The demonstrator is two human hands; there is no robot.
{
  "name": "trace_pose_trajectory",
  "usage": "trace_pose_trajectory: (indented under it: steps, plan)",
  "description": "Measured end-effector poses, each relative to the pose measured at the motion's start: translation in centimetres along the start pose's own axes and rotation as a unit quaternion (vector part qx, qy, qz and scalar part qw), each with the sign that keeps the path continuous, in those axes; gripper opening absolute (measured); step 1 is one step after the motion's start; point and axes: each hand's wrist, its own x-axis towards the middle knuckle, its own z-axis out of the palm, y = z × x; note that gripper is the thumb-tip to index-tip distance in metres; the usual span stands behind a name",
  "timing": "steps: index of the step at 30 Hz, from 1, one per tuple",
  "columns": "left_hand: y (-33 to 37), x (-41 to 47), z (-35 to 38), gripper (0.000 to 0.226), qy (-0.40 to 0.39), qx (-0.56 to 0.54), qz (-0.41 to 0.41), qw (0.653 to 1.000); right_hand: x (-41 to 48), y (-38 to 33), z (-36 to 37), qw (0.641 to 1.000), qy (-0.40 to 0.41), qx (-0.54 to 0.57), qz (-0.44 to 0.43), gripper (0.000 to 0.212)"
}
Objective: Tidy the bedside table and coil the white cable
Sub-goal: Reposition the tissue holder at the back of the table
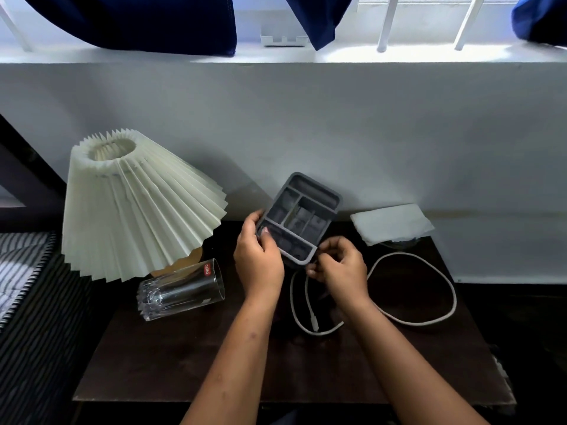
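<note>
A grey organiser tray (pixel 319 191) with several compartments is held tilted above the dark bedside table (pixel 190 363). My left hand (pixel 257 262) grips its left edge, thumb inside a compartment. My right hand (pixel 340 266) pinches its lower right corner. The white cable (pixel 445 280) lies loose on the table to the right of my hands in a wide open loop, one end with a plug (pixel 314 325) near my right wrist.
A clear drinking glass (pixel 181 291) lies on its side at the left. A lamp with a pleated cream shade (pixel 135 216) leans behind it. A white folded cloth (pixel 392 223) sits at the back right. A striped bed (pixel 27 289) borders the left.
</note>
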Motion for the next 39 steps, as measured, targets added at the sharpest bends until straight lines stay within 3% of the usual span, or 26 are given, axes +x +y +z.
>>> trace_pose_trajectory:
  steps: [7,10,17,21,25,29,31,39]
  plan:
    - [-0.3,0.1,-0.2,0.019,-0.071,0.006,-0.028,0.997,-0.5,1.0,0.4,0.996,-0.055,-0.069,-0.019,0.041]
    - [-0.7,0.1,-0.1,0.03,-0.104,0.011,-0.035,0.994,-0.4,1.0,0.3,0.985,-0.065,-0.146,-0.058,0.037]
    - [-1.5,0.0,0.2,0.06,-0.16,0.036,-0.065,0.984,-1.2,0.7,1.1,0.975,-0.066,-0.192,-0.095,0.027]
    - [-1.3,-0.2,0.2,0.044,-0.174,0.051,-0.059,0.982,-1.6,0.8,1.4,0.952,-0.098,-0.27,-0.103,0.041]
    - [-1.6,-0.3,0.4,0.028,-0.151,0.092,-0.021,0.984,-0.9,0.0,0.5,0.94,-0.025,-0.29,-0.179,0.031]
    - [-1.7,-0.6,0.6,0.028,-0.137,0.116,0.015,0.984,0.1,-0.7,-1.9,0.893,0.102,-0.38,-0.219,0.028]
    - [-1.6,-0.7,0.6,0.033,-0.135,0.106,0.017,0.985,0.4,-0.4,-2.6,0.874,0.098,-0.428,-0.211,0.033]
    - [-1.4,-1.5,1.7,0.068,-0.222,0.003,-0.02,0.975,0.8,0.3,-3.2,0.861,0.034,-0.469,-0.195,0.057]
